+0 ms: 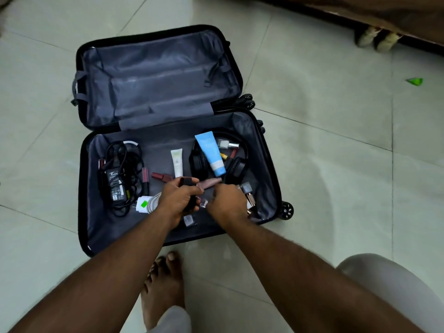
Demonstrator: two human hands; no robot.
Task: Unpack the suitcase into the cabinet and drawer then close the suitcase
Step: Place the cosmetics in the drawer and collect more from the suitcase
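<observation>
A black suitcase [83, 188] lies open on the tiled floor, its far half bare. The near half holds a black power adapter with cables [116, 186], a white charger [144, 205], a white tube [177, 162], a blue tube [211, 152], black headphones [236, 167], small bottles [228, 143] and lipsticks [159, 176]. My left hand [176, 200] grips a black cylindrical item [186, 182]. My right hand [228, 204] is curled over small items beside a pink tube [210, 183]; what it holds is hidden.
A wooden furniture base [374, 13] with two light feet stands at the far right. A green scrap [415, 81] lies on the floor to the right. My bare foot [163, 284] is in front of the suitcase.
</observation>
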